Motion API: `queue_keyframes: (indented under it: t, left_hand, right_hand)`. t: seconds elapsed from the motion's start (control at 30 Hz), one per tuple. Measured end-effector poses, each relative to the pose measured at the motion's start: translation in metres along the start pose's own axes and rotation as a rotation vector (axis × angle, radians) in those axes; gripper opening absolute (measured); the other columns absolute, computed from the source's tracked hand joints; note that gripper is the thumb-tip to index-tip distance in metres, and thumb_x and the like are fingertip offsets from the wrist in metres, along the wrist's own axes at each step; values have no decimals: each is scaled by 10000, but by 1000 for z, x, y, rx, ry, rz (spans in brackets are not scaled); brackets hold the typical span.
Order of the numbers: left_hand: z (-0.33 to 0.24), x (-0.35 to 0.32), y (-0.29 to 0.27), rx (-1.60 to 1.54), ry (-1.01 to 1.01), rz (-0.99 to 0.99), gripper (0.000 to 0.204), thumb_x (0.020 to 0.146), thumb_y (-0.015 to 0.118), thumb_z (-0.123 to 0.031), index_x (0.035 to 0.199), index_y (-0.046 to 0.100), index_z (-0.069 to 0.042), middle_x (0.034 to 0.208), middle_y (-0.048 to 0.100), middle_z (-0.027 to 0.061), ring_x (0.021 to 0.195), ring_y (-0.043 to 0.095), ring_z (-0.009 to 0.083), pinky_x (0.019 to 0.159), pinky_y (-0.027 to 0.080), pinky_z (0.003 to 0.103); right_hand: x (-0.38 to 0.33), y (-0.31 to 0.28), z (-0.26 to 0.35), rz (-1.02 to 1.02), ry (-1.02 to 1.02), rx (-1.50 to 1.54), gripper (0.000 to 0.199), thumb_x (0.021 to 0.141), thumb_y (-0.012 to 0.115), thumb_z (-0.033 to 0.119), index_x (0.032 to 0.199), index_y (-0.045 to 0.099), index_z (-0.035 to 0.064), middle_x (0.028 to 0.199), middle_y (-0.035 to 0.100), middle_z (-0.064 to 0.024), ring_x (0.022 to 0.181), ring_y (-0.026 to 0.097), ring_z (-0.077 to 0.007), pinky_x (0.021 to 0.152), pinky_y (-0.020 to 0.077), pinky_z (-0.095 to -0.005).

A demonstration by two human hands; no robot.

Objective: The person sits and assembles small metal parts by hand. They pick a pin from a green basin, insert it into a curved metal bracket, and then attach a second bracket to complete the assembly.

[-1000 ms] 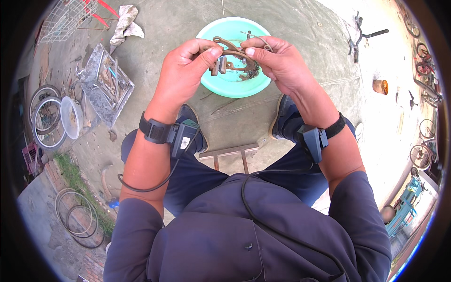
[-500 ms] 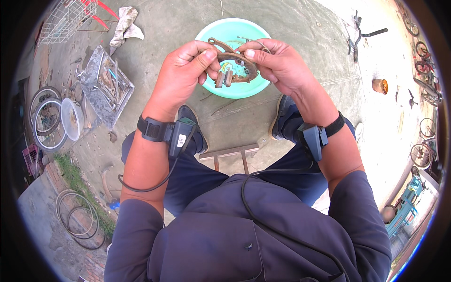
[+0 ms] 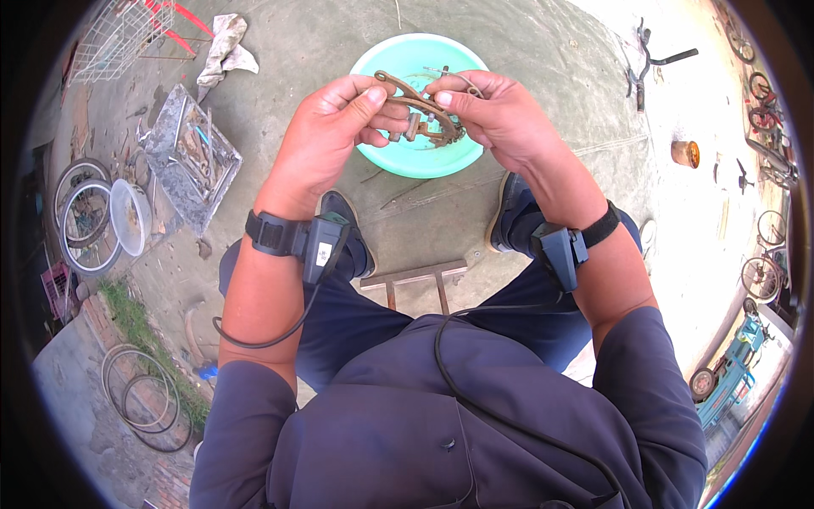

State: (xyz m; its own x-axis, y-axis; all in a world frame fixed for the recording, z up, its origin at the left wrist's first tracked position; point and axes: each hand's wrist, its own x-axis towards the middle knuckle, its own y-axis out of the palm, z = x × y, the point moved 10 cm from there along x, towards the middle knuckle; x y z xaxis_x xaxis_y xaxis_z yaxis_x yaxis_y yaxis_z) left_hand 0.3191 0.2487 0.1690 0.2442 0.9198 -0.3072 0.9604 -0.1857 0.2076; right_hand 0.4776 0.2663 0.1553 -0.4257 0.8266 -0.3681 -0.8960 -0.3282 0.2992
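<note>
A rusty bicycle caliper brake [image 3: 438, 115] with curved arms and block-like brake pads is held up between my two hands. My left hand [image 3: 335, 119] pinches its left arm between thumb and fingers, near the looped end. My right hand [image 3: 498, 106] grips the other side, thumb on top, beside a thin bent wire. Directly below is a round mint-green basin [image 3: 424, 170]. My hands and the brake hide part of its inside, so its contents are hard to make out.
A low metal-legged stand [image 3: 415, 273] lies between my feet. Left are a grey tray of tools [image 3: 222, 174], bicycle wheels [image 3: 75, 227], a white bowl [image 3: 129, 216] and a wire basket [image 3: 119, 41]. Right are handlebars [image 3: 642, 72] and a rusty can [image 3: 685, 153].
The caliper brake has turned and tilted between my hands, its lower arm and pads shifting upward. My fingers have moved slightly on it; both hands stay above the basin.
</note>
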Motion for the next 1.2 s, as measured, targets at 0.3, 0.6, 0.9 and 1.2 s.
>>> queue_keyframes:
  t: [0.3,0.6,0.9,1.2]
  left_hand:
    - [25,4,-3,-143,-113,-71,287,974,618,-242,1141,584,-11,1003,690,93,867,673,150,745,525,264]
    - [10,5,-7,28,102,-139,237,971,626,-247,1079,651,-37,1027,671,38,979,582,122,902,445,289]
    - [20,6,11,-287,36,78,232,963,635,-200,1112,612,-23,1056,668,65,1017,632,162,898,492,308]
    - [20,5,18,-133,93,99,279,980,596,-200,1210,594,-41,1094,665,55,1041,600,165,950,452,347]
  right_hand:
    - [0,-2,-1,-72,-6,-22,189,908,699,148,1046,707,20,744,627,39,497,362,-3,449,265,-188]
    - [1,-2,-4,-41,11,48,210,883,719,150,1053,703,28,749,635,37,510,364,-10,461,283,-202]
    - [-1,4,-7,17,54,93,218,898,704,166,1063,694,25,722,618,38,468,326,-14,437,219,-215]
    - [3,-5,-3,28,23,284,203,910,695,174,1041,693,20,741,645,17,443,346,-13,404,246,-197]
